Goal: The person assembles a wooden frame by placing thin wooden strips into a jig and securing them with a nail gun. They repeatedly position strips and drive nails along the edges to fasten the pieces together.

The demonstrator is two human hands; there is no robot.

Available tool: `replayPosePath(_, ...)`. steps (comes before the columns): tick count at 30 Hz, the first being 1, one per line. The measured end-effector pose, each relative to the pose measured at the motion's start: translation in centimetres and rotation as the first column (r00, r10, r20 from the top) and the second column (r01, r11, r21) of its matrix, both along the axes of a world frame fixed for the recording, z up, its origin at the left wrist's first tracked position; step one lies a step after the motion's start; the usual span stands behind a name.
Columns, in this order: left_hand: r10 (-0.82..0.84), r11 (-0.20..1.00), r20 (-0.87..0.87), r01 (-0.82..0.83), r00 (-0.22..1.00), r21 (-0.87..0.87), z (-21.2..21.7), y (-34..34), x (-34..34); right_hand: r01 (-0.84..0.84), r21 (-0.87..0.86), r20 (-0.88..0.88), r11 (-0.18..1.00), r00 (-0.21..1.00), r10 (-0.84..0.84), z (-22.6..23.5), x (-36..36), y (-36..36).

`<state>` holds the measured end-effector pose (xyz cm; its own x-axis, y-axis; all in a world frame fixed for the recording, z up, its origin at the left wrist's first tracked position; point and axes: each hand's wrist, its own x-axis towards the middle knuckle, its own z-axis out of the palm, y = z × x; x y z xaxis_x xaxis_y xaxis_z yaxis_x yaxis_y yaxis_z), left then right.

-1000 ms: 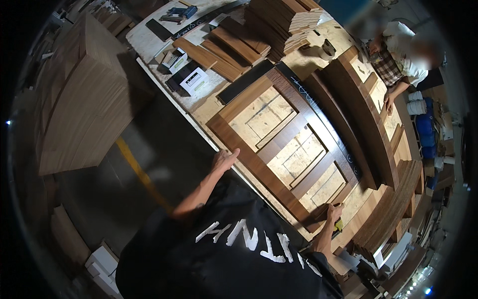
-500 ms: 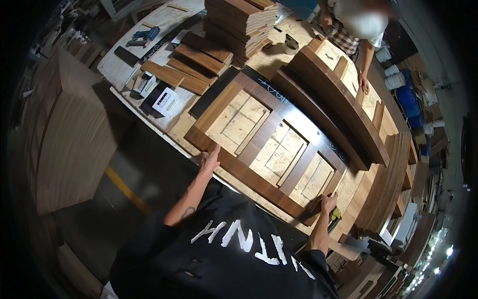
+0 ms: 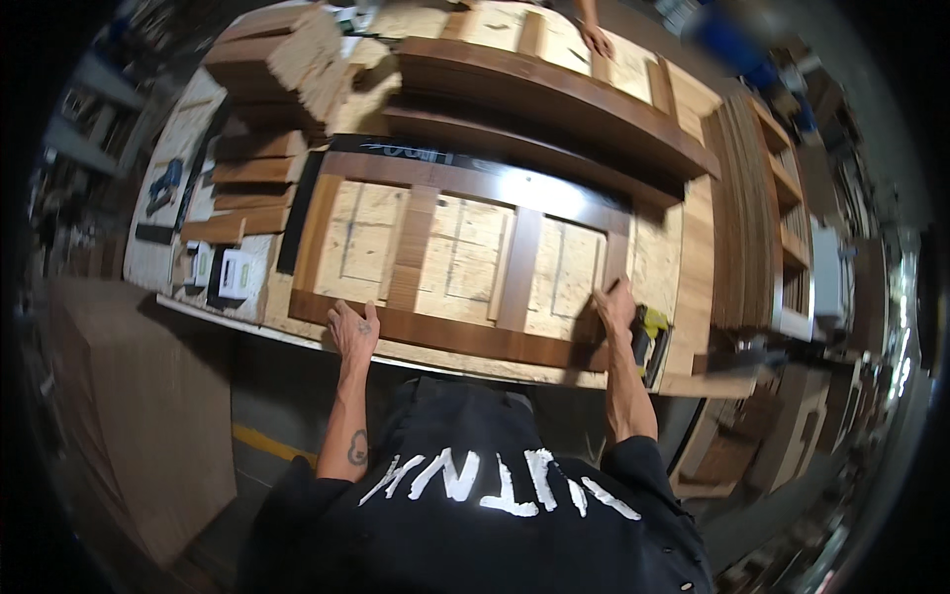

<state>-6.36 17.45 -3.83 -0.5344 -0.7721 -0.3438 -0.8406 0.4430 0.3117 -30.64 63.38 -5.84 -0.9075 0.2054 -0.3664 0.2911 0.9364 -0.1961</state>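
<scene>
A brown wooden panel frame with three openings lies flat on the workbench in front of me. My left hand grips its near rail close to the left corner, fingers over the edge. At the right end, my right hand is closed around the end stile, thumb and fingers bent; its fingertips are partly hidden. Just right of that hand is a yellow-green and black tool. Black strips run along the far and left sides of the frame.
Long dark boards lie behind the frame, with a co-worker's hand beyond them. Wood pieces are stacked at left, near white boxes and a blue tool. Stacked panels stand right; a tall stack stands lower left.
My view has turned, so the frame now appears nearly level. Both hands remain on the frame, the right one slightly farther up the end stile. Only the co-worker's hand and forearm still show.
</scene>
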Motion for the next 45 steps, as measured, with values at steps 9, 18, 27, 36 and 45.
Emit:
replayPosePath(9,-0.304,0.910,0.087,0.317,0.949,-0.269,-7.5,4.1,-16.1,-0.191,-0.282,-0.444,0.940,0.895,0.048,-0.6,4.9,7.7)
replayPosePath(18,-0.289,0.884,0.064,0.292,0.955,-0.364,-8.4,3.8,-19.1,0.096,-0.168,-0.133,0.981,0.984,-0.119,0.6,9.8,12.1)
replayPosePath(27,-0.153,0.848,0.059,0.161,0.987,-0.505,-9.9,3.1,-22.7,0.550,-0.643,0.503,0.533,0.828,-0.248,11.9,-1.8,18.2)
replayPosePath(36,-0.136,0.838,0.092,0.164,0.986,-0.520,-10.5,3.2,-22.9,-0.291,-0.396,0.299,0.871,0.856,0.422,11.9,-16.8,9.2)
replayPosePath(45,-0.202,0.813,0.026,0.183,0.979,-0.553,-10.3,3.0,-22.7,-0.455,-0.362,0.309,0.814,0.765,0.565,6.5,-21.5,8.7)
